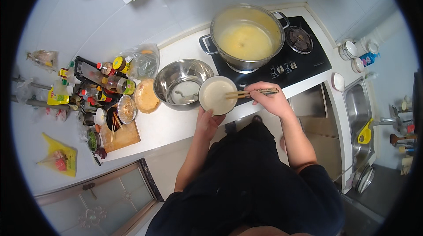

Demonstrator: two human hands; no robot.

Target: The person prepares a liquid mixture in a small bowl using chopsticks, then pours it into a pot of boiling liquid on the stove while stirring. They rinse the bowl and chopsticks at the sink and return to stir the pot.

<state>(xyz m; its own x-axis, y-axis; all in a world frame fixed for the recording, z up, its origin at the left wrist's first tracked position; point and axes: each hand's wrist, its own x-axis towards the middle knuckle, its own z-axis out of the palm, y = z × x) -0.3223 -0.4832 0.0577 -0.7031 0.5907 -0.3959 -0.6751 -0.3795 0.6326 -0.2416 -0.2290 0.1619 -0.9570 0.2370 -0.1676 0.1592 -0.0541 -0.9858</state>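
My left hand point(210, 121) grips a round bowl point(200, 97) by its near side. Pale, creamy liquid point(214, 95) covers its inside. A pair of chopsticks point(243, 94) is pinched in my right hand point(267, 98), their tips dipping into that liquid. Just left of the bowl, a wide stainless steel basin point(180, 82) stands on the counter, with what looks like a little clear liquid at its bottom. Beyond my hands, a large two-handled steel pot point(248, 60) sits on the left burner with yellowish liquid point(246, 39) inside.
The black gas hob point(307, 62) has a bare right burner point(299, 38). Sauce bottles point(120, 85) crowd the counter's left end, near a wooden cutting board point(127, 137) and a foil bowl point(127, 108). At right is a steel sink point(357, 103) with a yellow peeler-like tool point(365, 133).
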